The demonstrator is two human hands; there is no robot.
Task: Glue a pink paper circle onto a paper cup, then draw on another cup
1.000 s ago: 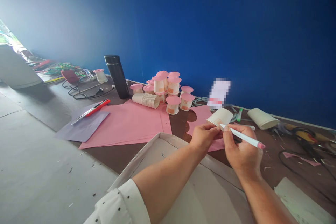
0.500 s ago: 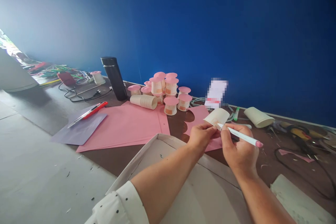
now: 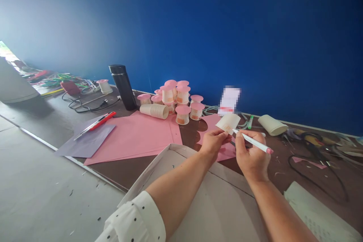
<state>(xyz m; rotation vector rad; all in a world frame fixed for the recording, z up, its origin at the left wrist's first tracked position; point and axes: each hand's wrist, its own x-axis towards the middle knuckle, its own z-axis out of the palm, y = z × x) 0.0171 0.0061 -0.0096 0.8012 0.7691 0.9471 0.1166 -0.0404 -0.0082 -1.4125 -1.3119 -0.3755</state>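
Observation:
My left hand [image 3: 213, 142] is closed on a white paper cup [image 3: 228, 121], held tilted above the table, with a faint orange drawing on its side. In my right hand [image 3: 253, 155] is a white marker pen [image 3: 257, 143] with a pink end, its tip close to the cup; whether it touches I cannot tell. Behind and left of my hands stand several cups with pink paper discs on top [image 3: 183, 114], some stacked on others, with orange doors and windows drawn on them. A nested stack of paper cups [image 3: 154, 111] lies on its side in front of them.
Pink paper sheets [image 3: 136, 136] and a purple sheet [image 3: 92, 141] with a red utility knife [image 3: 103, 120] lie to the left. A black flask [image 3: 123, 87] stands behind. At right are another cup [image 3: 272, 125], a green marker [image 3: 250, 122] and cables. A cardboard tray [image 3: 181, 174] lies under my forearms.
The cup is turned so that more of its orange drawing shows. Both hands, cup and pen appear slightly further left as the view shifts a little.

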